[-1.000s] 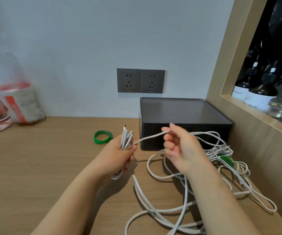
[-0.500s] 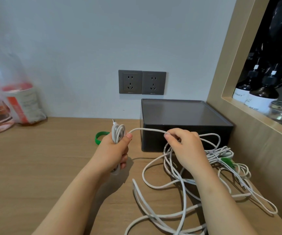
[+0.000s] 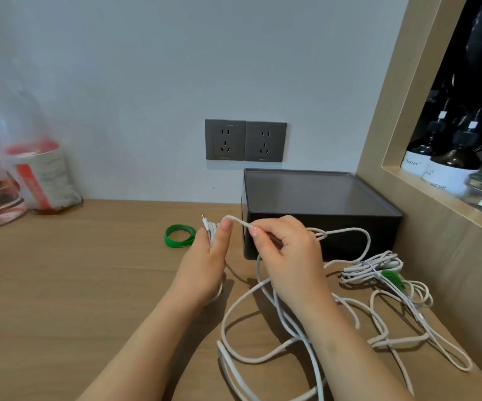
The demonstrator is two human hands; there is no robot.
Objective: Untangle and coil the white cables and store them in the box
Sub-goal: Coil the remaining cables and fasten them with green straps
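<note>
holding a white cable coil [image 3: 211, 227] in our left grip [image 3: 205, 270], we pinch its strand [image 3: 238, 221] with our right grip [image 3: 289, 256]; the hand hides most loops.

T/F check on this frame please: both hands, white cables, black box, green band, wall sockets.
1. The left hand grips a wound bundle of white cable. True.
2. The black lidded box stands open with cables inside. False: its lid is on, and loose cable lies on the wooden table.
3. The green ring-shaped band lies on the table, left of the box. True.
4. A cable is plugged into the grey wall sockets. False: both are empty.
5. The right hand lies flat on the table. False: it pinches a cable strand.
</note>
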